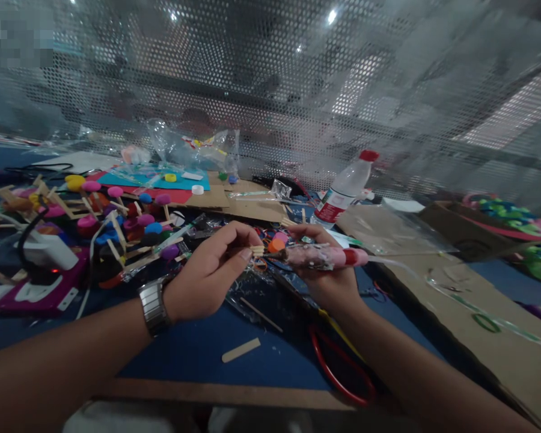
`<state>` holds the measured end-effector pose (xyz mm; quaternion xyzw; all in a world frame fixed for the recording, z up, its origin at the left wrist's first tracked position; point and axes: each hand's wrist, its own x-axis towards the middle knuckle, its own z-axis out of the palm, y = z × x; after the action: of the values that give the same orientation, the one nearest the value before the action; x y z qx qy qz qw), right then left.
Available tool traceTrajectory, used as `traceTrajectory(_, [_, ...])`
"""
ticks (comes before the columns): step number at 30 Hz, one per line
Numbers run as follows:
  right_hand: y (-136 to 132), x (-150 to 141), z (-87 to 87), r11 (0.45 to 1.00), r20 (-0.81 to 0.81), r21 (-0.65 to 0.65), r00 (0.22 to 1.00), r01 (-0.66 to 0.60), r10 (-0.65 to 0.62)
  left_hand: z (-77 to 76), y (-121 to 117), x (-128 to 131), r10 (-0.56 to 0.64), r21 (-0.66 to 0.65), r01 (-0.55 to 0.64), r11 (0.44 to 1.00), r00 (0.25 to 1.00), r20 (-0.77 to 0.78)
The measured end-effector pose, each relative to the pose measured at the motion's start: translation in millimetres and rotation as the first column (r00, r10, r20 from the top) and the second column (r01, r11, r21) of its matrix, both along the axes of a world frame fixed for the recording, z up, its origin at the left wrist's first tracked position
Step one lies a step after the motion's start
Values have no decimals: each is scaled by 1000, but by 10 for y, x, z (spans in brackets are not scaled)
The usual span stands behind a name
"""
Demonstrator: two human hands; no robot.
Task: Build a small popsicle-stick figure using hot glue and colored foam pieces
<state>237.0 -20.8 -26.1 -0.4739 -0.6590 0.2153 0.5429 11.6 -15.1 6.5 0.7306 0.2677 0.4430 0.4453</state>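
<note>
My left hand (211, 270), with a metal watch on the wrist, is closed. Its thumb and forefinger pinch a small bundle of wooden craft stick pieces (256, 249). My right hand (329, 282) is wrapped round a pink hot glue gun (311, 257), which has a red rear end and pale lumps on its body. The dark nozzle points left, close to the pinched pieces; whether it touches them I cannot tell. Part of the glue gun is hidden by my fingers. Below my hands, a loose craft stick (241, 350) lies on the blue table near red-handled scissors (342, 373).
Colourful caps and stick assemblies (117, 228) crowd the left, beside a purple power strip (49, 285). A red-capped bottle (345, 189) stands behind my right hand. Cardboard (469, 294) covers the right side, with an open box (469, 231) beyond. A perforated metal screen (270, 78) rises behind.
</note>
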Motion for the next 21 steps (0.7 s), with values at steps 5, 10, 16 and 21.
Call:
traceTrajectory(5, [6, 0, 9, 999, 21, 37, 1000, 0, -1, -11, -3, -6, -6, -3, 6, 1000, 1000, 21])
traceTrajectory(10, [12, 2, 2, 999, 34, 34, 999, 9, -10, -7, -8, -6, -18, 12, 18, 1000, 1000, 16])
traceTrajectory(16, [19, 9, -12, 998, 30, 55, 1000, -2, 0, -9, -6, -9, -24, 4, 24, 1000, 1000, 19])
traceTrajectory(21, [13, 13, -13, 998, 24, 57, 1000, -8, 7, -12, -2, -10, -28, 12, 27, 1000, 999, 18])
